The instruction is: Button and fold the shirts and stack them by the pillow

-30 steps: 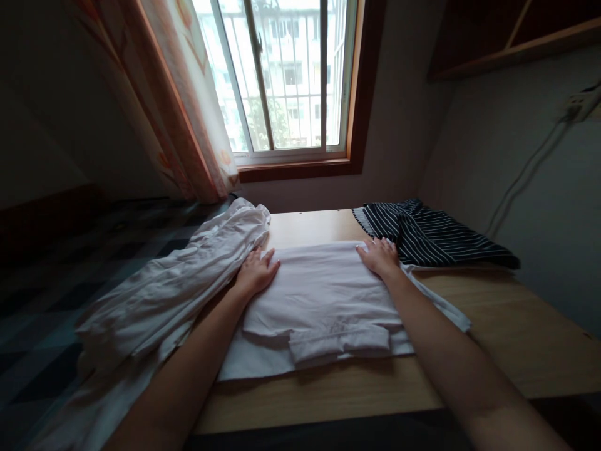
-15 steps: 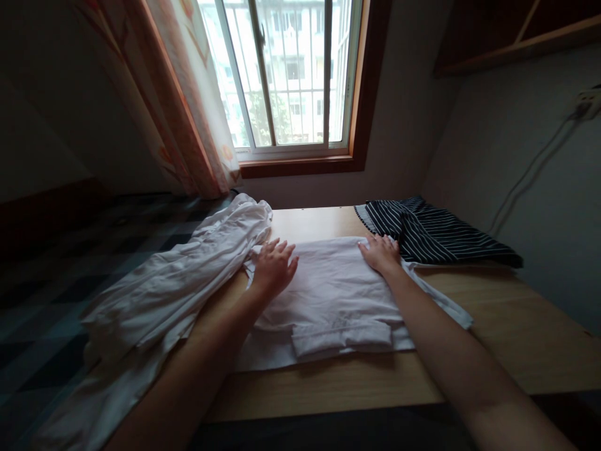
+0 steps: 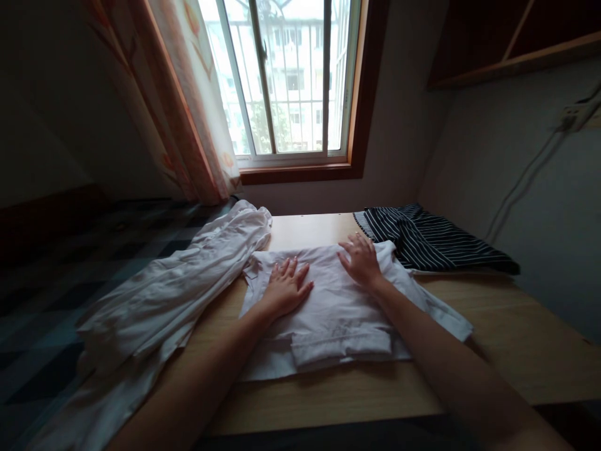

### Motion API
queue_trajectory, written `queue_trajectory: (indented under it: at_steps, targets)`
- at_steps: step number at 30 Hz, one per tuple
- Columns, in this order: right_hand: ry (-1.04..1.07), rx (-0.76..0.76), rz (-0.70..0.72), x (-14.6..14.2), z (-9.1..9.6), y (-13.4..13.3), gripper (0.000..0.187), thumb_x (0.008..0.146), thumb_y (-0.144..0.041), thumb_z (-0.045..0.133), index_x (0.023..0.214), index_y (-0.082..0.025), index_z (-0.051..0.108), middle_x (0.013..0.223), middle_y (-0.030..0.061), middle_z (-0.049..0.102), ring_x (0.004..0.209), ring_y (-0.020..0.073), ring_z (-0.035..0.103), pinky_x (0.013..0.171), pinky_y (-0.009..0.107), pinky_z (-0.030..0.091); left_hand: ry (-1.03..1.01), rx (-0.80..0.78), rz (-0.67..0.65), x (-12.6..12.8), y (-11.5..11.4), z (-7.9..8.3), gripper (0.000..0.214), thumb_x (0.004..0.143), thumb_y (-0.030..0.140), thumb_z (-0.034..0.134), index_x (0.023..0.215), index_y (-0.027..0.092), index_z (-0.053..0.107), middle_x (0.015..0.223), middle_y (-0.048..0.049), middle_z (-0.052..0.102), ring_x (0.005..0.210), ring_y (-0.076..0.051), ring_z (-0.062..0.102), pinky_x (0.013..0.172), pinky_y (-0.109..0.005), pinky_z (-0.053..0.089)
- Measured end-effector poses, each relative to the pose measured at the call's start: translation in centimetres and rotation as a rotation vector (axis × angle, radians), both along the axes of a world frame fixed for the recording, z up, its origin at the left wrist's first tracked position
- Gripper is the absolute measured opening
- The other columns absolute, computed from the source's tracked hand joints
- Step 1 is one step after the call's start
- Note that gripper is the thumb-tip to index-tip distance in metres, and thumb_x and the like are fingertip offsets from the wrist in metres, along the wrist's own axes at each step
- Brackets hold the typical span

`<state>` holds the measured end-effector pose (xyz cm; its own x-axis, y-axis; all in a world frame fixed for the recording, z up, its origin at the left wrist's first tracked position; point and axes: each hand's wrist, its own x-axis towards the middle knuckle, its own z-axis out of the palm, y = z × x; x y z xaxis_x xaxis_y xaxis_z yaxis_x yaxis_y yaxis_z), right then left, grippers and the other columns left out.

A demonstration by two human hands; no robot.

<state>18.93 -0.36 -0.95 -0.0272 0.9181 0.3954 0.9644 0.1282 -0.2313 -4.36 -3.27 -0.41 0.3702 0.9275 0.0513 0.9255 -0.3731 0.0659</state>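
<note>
A white shirt (image 3: pixel 328 313) lies partly folded on the light wooden table (image 3: pixel 507 326), with a folded band of its cloth along the near side. My left hand (image 3: pixel 287 287) rests on the left part of the shirt, palm down and fingers spread. On the far right part, my right hand (image 3: pixel 361 260) is also palm down, its fingers apart and the thumb stretched toward the middle. One flap of the shirt reaches out to the right, past my right forearm. Neither hand grips any cloth.
Left of the shirt is a long heap of white clothing (image 3: pixel 164 288), reaching from the table onto a dark checked bed (image 3: pixel 42 300). A black striped garment (image 3: pixel 436 241) lies at the back right. Behind the table are a barred window (image 3: pixel 291 81) and a curtain (image 3: pixel 173 106).
My left hand has moved slightly right and nearer, flattening onto the shirt. My right hand has slid left, away from the shirt's far right corner, and its fingers have spread.
</note>
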Motion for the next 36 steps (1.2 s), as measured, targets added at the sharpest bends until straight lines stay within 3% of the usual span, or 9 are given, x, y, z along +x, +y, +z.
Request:
queue_trajectory:
  at_steps: [3, 7, 13, 19, 24, 36]
  targets:
    - [-0.021, -0.185, 0.14, -2.9, -0.6, -1.3, 0.058, 0.1, -0.055, 0.033, 0.151, -0.027, 0.043, 0.162, 0.0089, 0.031, 0.151, 0.0272, 0.02, 0.119, 0.054, 0.012, 0.009, -0.025, 0.012, 0.2, -0.2, 0.3, 0.062, 0.099, 0.057, 0.031, 0.153, 0.027, 0.038, 0.164, -0.0095, 0.024, 0.153, -0.029, 0.014, 0.123, -0.052, 0.008]
    - [-0.03, -0.327, 0.175, -4.2, -0.9, -1.9, 0.063, 0.101, -0.059, 0.027, 0.156, -0.029, 0.031, 0.165, 0.0087, 0.023, 0.152, 0.0268, 0.016, 0.12, 0.056, 0.009, 0.013, -0.033, 0.016, 0.4, -0.4, 0.5, 0.061, 0.099, 0.056, 0.031, 0.153, 0.028, 0.037, 0.164, -0.0105, 0.023, 0.153, -0.029, 0.015, 0.122, -0.055, 0.007]
    - [-0.036, -0.32, 0.168, -3.9, -0.7, -1.9, 0.061, 0.101, -0.056, 0.028, 0.156, -0.029, 0.032, 0.165, 0.0076, 0.023, 0.152, 0.0253, 0.017, 0.121, 0.053, 0.008, 0.007, -0.039, 0.074, -0.4, 0.5, 0.3, 0.067, 0.096, 0.065, 0.032, 0.153, 0.031, 0.036, 0.165, -0.0094, 0.02, 0.153, -0.033, 0.014, 0.119, -0.062, 0.008]
    - [-0.045, -0.318, 0.161, -3.9, -0.9, -1.9, 0.061, 0.101, -0.056, 0.029, 0.155, -0.029, 0.033, 0.165, 0.0064, 0.024, 0.152, 0.024, 0.018, 0.121, 0.051, 0.008, 0.037, 0.034, 0.204, -2.5, 2.2, 0.5, 0.066, 0.098, 0.062, 0.03, 0.153, 0.025, 0.039, 0.163, -0.0099, 0.029, 0.151, -0.031, 0.02, 0.122, -0.048, 0.014]
    - [-0.045, -0.323, 0.157, -3.0, -1.2, -1.2, 0.066, 0.101, -0.057, 0.026, 0.157, -0.021, 0.03, 0.165, 0.0064, 0.023, 0.152, 0.0216, 0.017, 0.122, 0.043, 0.009, 0.056, 0.009, 0.323, -4.4, 3.2, 0.9, 0.063, 0.1, 0.056, 0.031, 0.153, 0.023, 0.038, 0.163, -0.0107, 0.028, 0.151, -0.028, 0.021, 0.122, -0.042, 0.017]
    - [-0.066, -0.335, -0.098, 1.6, -1.4, 0.6, 0.061, 0.103, -0.053, 0.024, 0.155, -0.025, 0.033, 0.164, 0.0065, 0.027, 0.151, 0.0231, 0.019, 0.121, 0.05, 0.009, 0.05, -0.005, 0.338, -4.6, 3.1, 1.3, 0.062, 0.1, 0.054, 0.031, 0.154, 0.023, 0.037, 0.163, -0.0111, 0.026, 0.152, -0.027, 0.021, 0.122, -0.041, 0.018]
